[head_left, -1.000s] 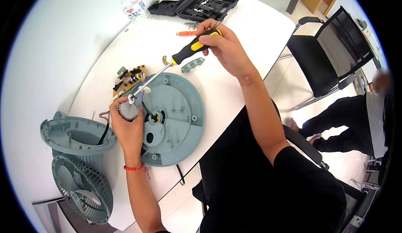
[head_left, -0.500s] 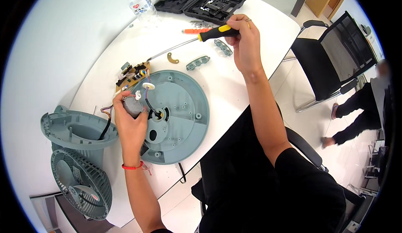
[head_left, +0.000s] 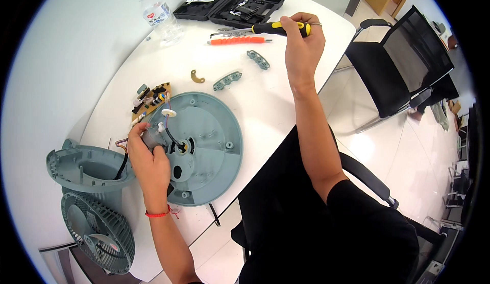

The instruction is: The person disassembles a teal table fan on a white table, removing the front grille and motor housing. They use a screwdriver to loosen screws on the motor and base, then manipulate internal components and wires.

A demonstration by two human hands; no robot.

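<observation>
In my right hand (head_left: 301, 51) is a screwdriver (head_left: 270, 27) with a black and yellow handle. Its shaft points left, over small metal parts beside the tool case. My left hand (head_left: 149, 169) is closed round a small grey round motor (head_left: 152, 137), partly hidden by the fingers, at the left of a round grey-green fan base (head_left: 217, 154). Wires run from the base's middle through a white ring (head_left: 168, 113) up to a brown circuit board (head_left: 153, 100). An orange rod-shaped tool (head_left: 237, 41) lies below the screwdriver.
A grey-green housing (head_left: 84, 166) and a slatted fan grille (head_left: 97, 233) stand at the left. Two button strips (head_left: 227, 80) and a curved brass-coloured plate (head_left: 197, 76) lie mid-table. Behind are a plastic bottle (head_left: 163, 21) and an open black tool case (head_left: 245, 8); a chair (head_left: 380, 72) is right.
The screwdriver has swung up and away from the circuit board toward the tool case, its shaft now nearly level. My left hand keeps the motor beside the base, lowered slightly.
</observation>
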